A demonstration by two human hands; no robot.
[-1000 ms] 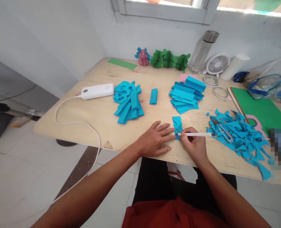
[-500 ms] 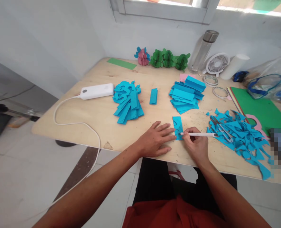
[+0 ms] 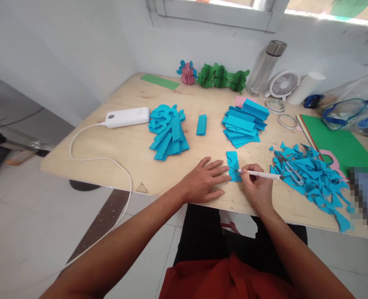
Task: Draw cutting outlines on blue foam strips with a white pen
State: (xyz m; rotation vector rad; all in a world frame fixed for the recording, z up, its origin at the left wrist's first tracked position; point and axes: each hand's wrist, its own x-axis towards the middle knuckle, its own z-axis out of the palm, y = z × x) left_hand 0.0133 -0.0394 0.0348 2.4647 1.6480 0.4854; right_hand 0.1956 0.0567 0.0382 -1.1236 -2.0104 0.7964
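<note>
"Well, how are the hands placed?"
"The blue strip (image 3: 232,158) on the table (image 3: 124,145) is touched by the flattened left hand (image 3: 206,180); a white pen (image 3: 261,174) is pinched in the right hand (image 3: 259,190), tip at the strip."
"Beyond?"
"Folded blue papers (image 3: 242,123) are piled; green figures (image 3: 220,77) are lined behind."

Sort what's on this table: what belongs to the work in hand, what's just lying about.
Likely part of the work:
blue strip with drawn lines
white pen in the right hand
folded blue papers
scissors on blue scraps

Apparently just lying about:
clear bottle
small fan
corded white device
</note>
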